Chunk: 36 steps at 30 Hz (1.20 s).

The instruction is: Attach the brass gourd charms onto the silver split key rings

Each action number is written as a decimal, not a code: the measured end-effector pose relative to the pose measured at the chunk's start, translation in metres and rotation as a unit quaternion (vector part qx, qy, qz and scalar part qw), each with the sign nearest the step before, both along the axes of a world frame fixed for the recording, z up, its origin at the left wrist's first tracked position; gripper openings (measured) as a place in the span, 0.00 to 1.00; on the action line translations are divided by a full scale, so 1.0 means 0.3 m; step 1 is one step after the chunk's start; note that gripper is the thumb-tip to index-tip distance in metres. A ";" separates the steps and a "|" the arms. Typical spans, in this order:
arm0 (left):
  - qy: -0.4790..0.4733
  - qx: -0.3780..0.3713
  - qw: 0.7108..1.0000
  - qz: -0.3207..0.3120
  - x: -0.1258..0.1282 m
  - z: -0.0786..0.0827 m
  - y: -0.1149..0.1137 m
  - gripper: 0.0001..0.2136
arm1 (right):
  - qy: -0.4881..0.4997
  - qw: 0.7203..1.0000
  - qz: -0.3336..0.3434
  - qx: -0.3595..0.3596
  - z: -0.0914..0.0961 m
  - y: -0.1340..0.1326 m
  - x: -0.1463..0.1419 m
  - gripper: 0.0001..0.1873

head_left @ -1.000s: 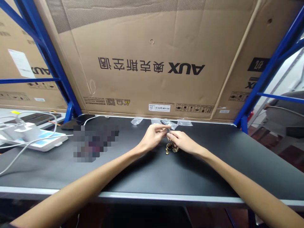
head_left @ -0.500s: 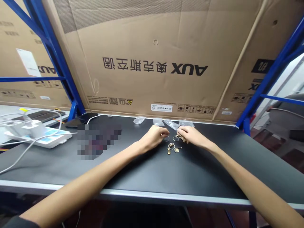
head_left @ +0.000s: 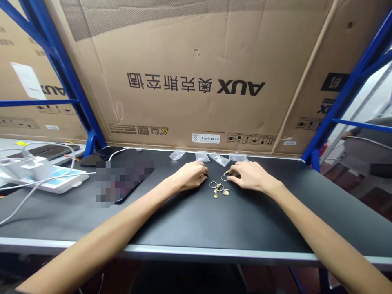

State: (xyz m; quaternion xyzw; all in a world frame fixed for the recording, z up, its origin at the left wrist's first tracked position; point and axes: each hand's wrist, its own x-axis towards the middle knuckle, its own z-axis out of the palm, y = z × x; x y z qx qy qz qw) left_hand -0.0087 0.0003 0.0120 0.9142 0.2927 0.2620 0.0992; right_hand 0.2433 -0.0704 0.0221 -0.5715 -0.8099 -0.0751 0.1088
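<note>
Left hand (head_left: 191, 176) pinches a gold piece (head_left: 204, 175); right hand (head_left: 248, 176) touches a ring (head_left: 225, 178), grip unclear. Earrings (head_left: 219, 189) by the far edge of the table (head_left: 196, 230) may scatter if brushed.

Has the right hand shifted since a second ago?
Yes. The right hand has slid rightward: it was over the small gold pieces on the black table, and now rests to their right.
</note>
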 end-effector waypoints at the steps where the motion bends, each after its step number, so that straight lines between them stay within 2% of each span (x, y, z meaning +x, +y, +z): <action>1: 0.038 0.012 0.999 -0.001 0.000 -0.002 0.000 0.06 | -0.003 1.000 -0.005 0.007 0.003 -0.002 -0.003 0.16; 3: 0.090 0.036 0.995 0.000 0.004 -0.010 0.000 0.10 | -0.008 1.000 -0.013 0.026 0.009 -0.008 -0.009 0.18; 7: 0.030 0.024 0.999 0.017 0.012 -0.025 0.011 0.12 | -0.003 0.998 -0.018 0.055 0.015 -0.013 -0.024 0.16; 11: -0.014 0.021 0.999 0.040 0.013 -0.012 0.017 0.03 | 0.049 0.997 0.002 0.061 0.001 -0.009 -0.049 0.16; 14: -0.097 -0.065 0.991 0.066 0.020 0.010 0.003 0.06 | 0.134 0.989 0.011 0.065 -0.012 -0.011 -0.079 0.16; 16: -0.160 -0.170 0.971 0.060 0.031 0.020 -0.013 0.09 | 0.181 0.981 0.020 0.067 -0.020 -0.016 -0.101 0.17; 18: -0.206 -0.275 0.939 0.032 0.044 0.022 -0.029 0.10 | 0.204 0.976 0.036 0.069 -0.027 -0.022 -0.123 0.18; 21: -0.269 -0.407 0.873 -0.007 0.059 0.019 -0.052 0.12 | 0.248 0.966 0.058 0.049 -0.040 -0.026 -0.151 0.19; 23: -0.306 -0.462 0.832 -0.032 0.063 0.018 -0.062 0.12 | 0.317 0.946 0.071 0.015 -0.051 -0.023 -0.165 0.19; 25: -0.325 -0.493 0.805 -0.052 0.062 0.023 -0.068 0.12 | 0.398 0.913 0.085 -0.026 -0.063 -0.016 -0.172 0.19; 27: -0.329 -0.511 0.792 -0.067 0.059 0.030 -0.071 0.11 | 0.457 0.881 0.098 -0.072 -0.072 -0.008 -0.173 0.19; 30: -0.338 -0.540 0.767 -0.074 0.055 0.038 -0.071 0.10 | 0.497 0.852 0.105 -0.128 -0.074 -0.002 -0.168 0.19; 32: -0.346 -0.569 0.743 -0.068 0.052 0.038 -0.068 0.09 | 0.498 0.851 0.100 -0.133 -0.070 -0.006 -0.167 0.17; 36: -0.353 -0.613 0.705 -0.048 0.048 0.038 -0.063 0.08 | 0.467 0.877 0.084 -0.070 -0.060 -0.019 -0.173 0.13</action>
